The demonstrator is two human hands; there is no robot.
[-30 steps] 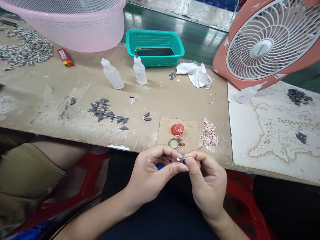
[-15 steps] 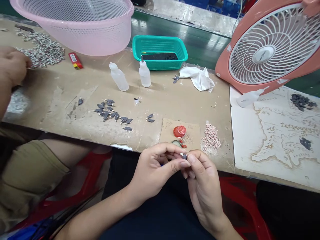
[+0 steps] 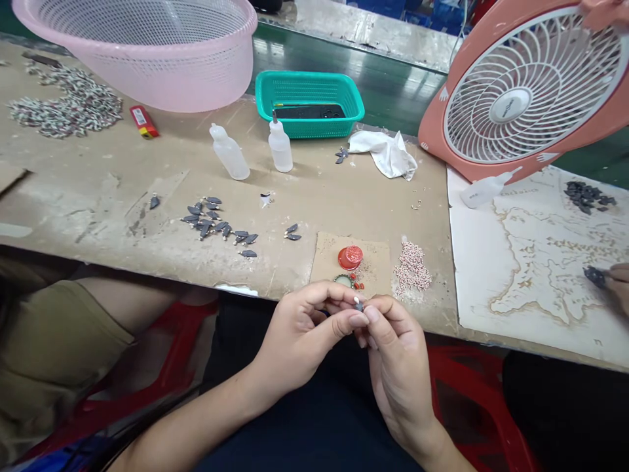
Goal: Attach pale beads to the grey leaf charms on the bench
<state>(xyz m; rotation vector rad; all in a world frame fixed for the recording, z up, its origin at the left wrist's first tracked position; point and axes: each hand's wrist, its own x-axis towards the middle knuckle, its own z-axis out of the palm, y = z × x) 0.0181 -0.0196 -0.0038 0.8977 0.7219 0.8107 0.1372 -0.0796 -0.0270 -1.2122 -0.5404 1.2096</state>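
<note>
Far left on the table (image 3: 98, 190): heap of pale beads (image 3: 69, 108), red lighter (image 3: 143, 122) just beside it, pink mesh basket (image 3: 147, 46) behind. Below the table edge, another person's leg in olive cloth (image 3: 54, 341).

Moving right: two squeeze bottles, one tilted (image 3: 228, 152), one upright (image 3: 280, 145); a scatter of dark leaf-shaped pieces (image 3: 216, 223) in front of them; teal basket (image 3: 309, 98) behind.

Centre, below the table edge over my lap: my left hand (image 3: 299, 341), thumb and forefinger closed together on the small dark piece (image 3: 359, 305). The piece sits right at the fingertips, pinched from the left by this hand and from the right by my right hand (image 3: 398, 367), whose thumb and forefinger are also clamped on it. Both hands touch at the pinch. A pale tip shows at the piece's top; the rest is hidden by the fingers.

Just above the pinch on the table: cardboard square (image 3: 376, 259) with a red cap (image 3: 350, 257), pinkish bead pile (image 3: 411, 265) beside it. White cloth (image 3: 388, 152) further back.

Right: salmon fan (image 3: 525, 92), a bottle lying down (image 3: 484, 190), stained white sheet (image 3: 531, 262), and a co-worker's hand (image 3: 620, 285) at the frame edge touching a dark piece.
</note>
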